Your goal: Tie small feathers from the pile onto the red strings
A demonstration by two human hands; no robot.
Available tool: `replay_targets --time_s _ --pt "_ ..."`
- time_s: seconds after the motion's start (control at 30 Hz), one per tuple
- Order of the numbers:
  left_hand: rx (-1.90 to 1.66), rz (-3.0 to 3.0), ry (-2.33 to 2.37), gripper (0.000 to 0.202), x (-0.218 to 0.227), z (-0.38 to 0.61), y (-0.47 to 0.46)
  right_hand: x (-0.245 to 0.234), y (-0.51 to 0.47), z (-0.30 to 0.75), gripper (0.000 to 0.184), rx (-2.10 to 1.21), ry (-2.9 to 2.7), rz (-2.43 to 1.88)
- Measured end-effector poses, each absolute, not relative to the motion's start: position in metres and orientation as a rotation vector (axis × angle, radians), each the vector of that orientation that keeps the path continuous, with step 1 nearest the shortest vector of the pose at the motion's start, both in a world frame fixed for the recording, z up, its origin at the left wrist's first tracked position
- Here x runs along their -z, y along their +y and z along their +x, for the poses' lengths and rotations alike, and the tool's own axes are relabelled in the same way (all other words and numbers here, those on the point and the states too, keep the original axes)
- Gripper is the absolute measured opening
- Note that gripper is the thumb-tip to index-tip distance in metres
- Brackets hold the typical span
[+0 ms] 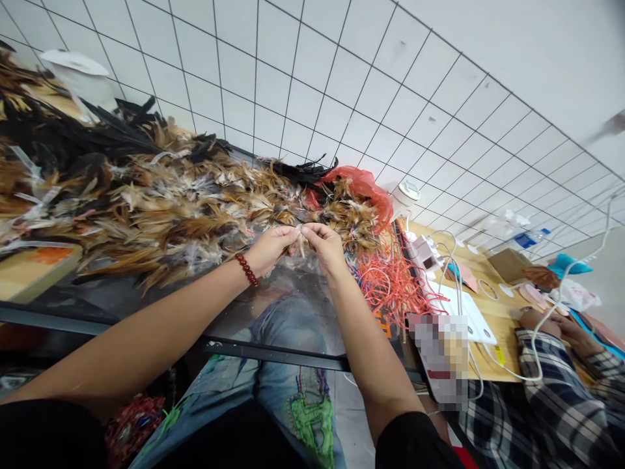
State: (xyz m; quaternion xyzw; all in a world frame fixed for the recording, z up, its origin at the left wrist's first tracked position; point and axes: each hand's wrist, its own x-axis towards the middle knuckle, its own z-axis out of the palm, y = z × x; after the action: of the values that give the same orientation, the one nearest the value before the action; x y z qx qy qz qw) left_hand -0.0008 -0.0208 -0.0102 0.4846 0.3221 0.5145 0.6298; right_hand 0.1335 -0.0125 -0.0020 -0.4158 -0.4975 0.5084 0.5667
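My left hand, with a dark red bead bracelet at the wrist, is closed in a pinch. Its fingertips meet those of my right hand, also pinched. Between them hangs a small pale feather, mostly covered by the fingers. Just behind and left of my hands spreads a large heap of brown and cream feathers. A smaller brown feather bunch lies beyond my right hand, against a red plastic bag. Tangled red cords are to the right of my right wrist.
Long black feathers top the heap at left, near a white container. A box sits at the left edge. On the right are a phone, white cables, a lidded cup and another person's plaid sleeve. Wire grid stands behind.
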Motion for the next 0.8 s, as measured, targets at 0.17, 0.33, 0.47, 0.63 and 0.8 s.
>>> replay_targets --time_s 0.17,0.33,0.47,0.63,0.8 --pt "-1.185 1.112 0.703 0.027 0.010 -0.001 -0.021 0.004 -0.010 0.137 0.032 -1.209 -1.168 -0.920" --pt "-1.189 1.082 0.629 0.027 0.007 -0.001 -0.022 0.004 -0.010 0.141 0.036 -1.293 -1.186 -0.893" --pt "-1.132 1.066 0.557 0.032 0.009 -0.001 -0.022 0.000 -0.016 0.140 0.044 -1.405 -1.304 -0.826" --pt "-1.034 1.041 0.531 0.028 0.009 -0.002 -0.022 -0.004 -0.020 0.142 0.034 -1.470 -1.330 -0.763" --pt "-0.958 1.036 0.538 0.028 0.005 -0.003 -0.023 -0.003 -0.019 0.143 0.029 -1.323 -1.305 -0.809"
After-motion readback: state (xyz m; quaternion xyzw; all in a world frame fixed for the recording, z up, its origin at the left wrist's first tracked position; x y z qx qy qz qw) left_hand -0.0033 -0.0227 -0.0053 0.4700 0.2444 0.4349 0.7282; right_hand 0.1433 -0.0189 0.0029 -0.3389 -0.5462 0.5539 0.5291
